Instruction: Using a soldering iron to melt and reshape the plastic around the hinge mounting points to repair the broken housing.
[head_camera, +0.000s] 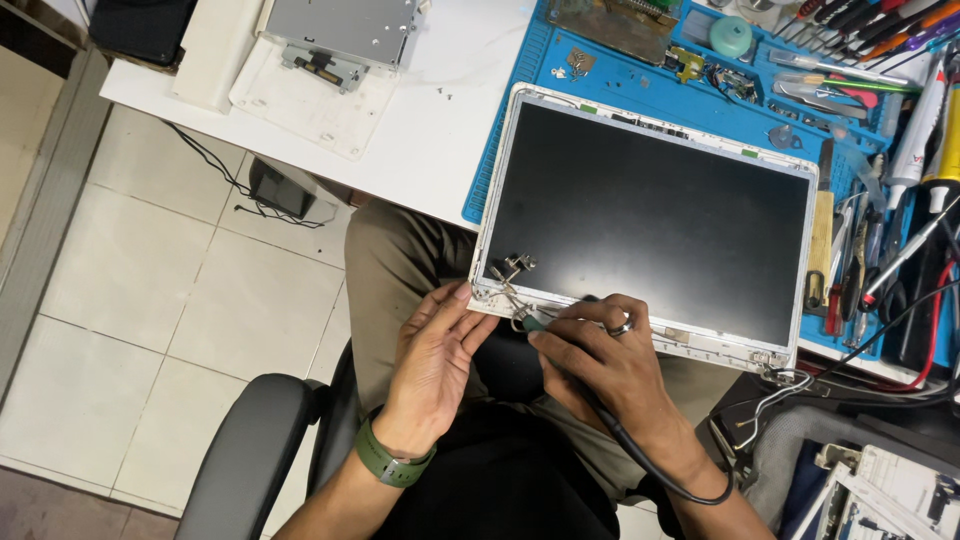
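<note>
White desk (440, 130), blue mat (640, 85), tiled floor (180, 300).

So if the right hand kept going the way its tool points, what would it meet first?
Probably the metal hinge at the screen panel's near left corner; the right hand's tool tip already looks almost on it, though depth is unclear.
</note>
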